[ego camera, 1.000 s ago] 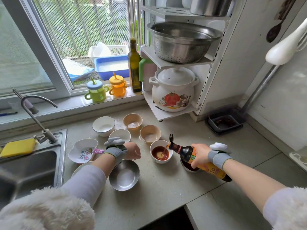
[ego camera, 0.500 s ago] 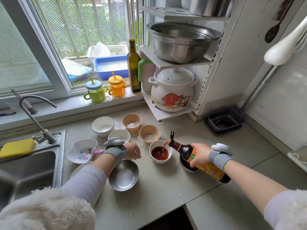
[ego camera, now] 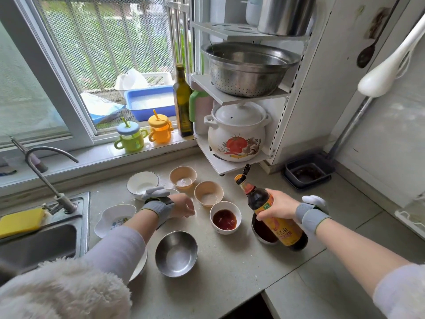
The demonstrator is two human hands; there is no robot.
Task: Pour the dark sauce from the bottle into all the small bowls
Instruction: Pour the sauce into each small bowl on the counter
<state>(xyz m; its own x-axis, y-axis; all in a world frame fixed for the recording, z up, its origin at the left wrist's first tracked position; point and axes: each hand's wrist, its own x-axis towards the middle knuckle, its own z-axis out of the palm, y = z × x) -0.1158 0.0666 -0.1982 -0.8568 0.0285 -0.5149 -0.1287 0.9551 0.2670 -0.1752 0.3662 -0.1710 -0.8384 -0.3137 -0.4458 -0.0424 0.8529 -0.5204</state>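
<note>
My right hand [ego camera: 279,207] grips the dark sauce bottle [ego camera: 264,203], tilted nearly upright with its cap flipped open, above a dark bowl [ego camera: 261,231] holding sauce. A small white bowl [ego camera: 225,218] left of the bottle holds dark sauce. Two tan bowls [ego camera: 208,193] [ego camera: 183,177], a white bowl [ego camera: 143,184] and a steel bowl [ego camera: 176,253] show no sauce. My left hand [ego camera: 182,206] rests on the counter with fingers curled, holding nothing, and covers part of another white bowl [ego camera: 172,191].
A shaped white dish [ego camera: 115,218] and the sink [ego camera: 43,240] with faucet [ego camera: 49,178] and yellow sponge [ego camera: 21,221] lie left. A shelf rack [ego camera: 232,165] with a white pot [ego camera: 236,132] stands behind the bowls. A black tray [ego camera: 308,172] sits back right.
The bottle has been raised from its pouring tilt over the small white bowl toward upright, and the stream has stopped. My left hand has stayed in place.
</note>
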